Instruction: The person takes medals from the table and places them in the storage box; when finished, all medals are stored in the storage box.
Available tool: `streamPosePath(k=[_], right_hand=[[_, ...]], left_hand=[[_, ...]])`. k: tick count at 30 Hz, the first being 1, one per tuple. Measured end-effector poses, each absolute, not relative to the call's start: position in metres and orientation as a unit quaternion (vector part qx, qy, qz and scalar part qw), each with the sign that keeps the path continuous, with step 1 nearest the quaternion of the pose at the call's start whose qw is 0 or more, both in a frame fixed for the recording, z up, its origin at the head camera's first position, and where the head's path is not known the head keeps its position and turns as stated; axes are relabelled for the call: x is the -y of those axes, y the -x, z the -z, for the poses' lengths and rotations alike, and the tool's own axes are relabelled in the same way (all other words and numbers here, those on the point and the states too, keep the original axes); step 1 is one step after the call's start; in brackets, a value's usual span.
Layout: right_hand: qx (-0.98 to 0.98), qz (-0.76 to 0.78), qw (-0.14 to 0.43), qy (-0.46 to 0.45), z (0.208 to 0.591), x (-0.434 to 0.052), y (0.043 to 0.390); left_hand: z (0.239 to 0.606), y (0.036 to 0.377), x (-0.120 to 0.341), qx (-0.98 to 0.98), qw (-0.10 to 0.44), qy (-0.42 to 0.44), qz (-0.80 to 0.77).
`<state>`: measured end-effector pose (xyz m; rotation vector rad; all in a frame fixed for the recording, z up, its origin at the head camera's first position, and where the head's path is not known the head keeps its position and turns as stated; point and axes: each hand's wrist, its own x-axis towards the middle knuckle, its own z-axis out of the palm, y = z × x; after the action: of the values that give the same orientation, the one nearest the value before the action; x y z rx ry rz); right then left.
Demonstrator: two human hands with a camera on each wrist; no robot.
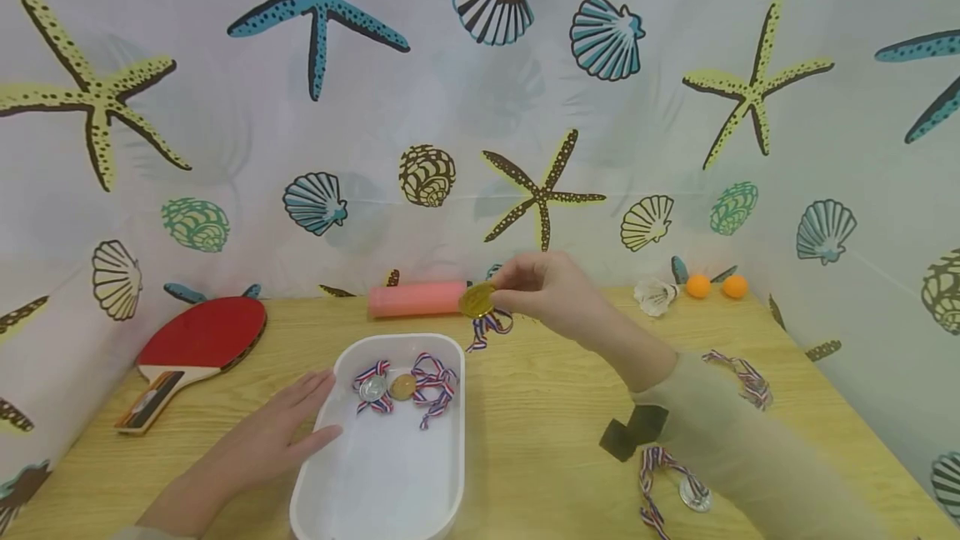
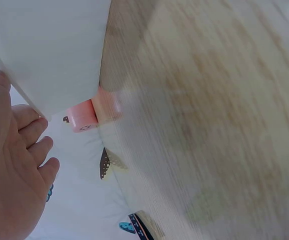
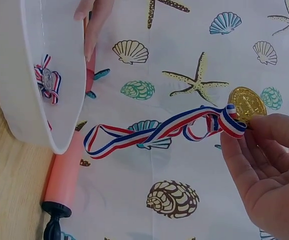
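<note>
My right hand (image 1: 551, 294) pinches a gold medal (image 3: 248, 104) between thumb and fingers. Its red, white and blue ribbon (image 3: 154, 134) dangles below, above the table. My left hand (image 1: 281, 423) rests with straight fingers against the left rim of a white tray (image 1: 457, 457). Inside the tray, near its far end, lie a silver medal (image 1: 372, 388) and a bronze-coloured medal (image 1: 402, 387) with their striped ribbons. Under my right forearm another silver medal (image 1: 695, 493) lies on the table with its ribbon.
A red table tennis bat (image 1: 206, 332) lies at the left. Behind the tray is a pink cylinder with a black handle (image 3: 64, 172). A shuttlecock (image 1: 655, 297) and two orange balls (image 1: 698, 286) sit at the back right. Another striped ribbon (image 1: 742, 375) lies on the right.
</note>
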<state>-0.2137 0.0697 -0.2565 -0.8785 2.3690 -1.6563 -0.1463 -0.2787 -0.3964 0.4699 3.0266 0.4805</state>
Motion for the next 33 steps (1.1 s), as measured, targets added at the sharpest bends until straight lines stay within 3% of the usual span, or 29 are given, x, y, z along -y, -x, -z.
streamPosePath(k=[13,27,33], right_hand=[[-0.747,0.561,0.106,0.342,0.281,-0.017,0.207],[-0.71,0.605,0.19,0.304,0.323,0.037,0.21],[-0.722,0.598,0.195,0.288,0.333,0.052,0.21]], left_hand=[[0.396,0.146,0.278,-0.978,0.026,-0.145,-0.148],[0.396,0.147,0.28,-0.977,0.024,-0.148,-0.15],[0.397,0.147,0.282,-0.975,0.025,-0.151,-0.159]])
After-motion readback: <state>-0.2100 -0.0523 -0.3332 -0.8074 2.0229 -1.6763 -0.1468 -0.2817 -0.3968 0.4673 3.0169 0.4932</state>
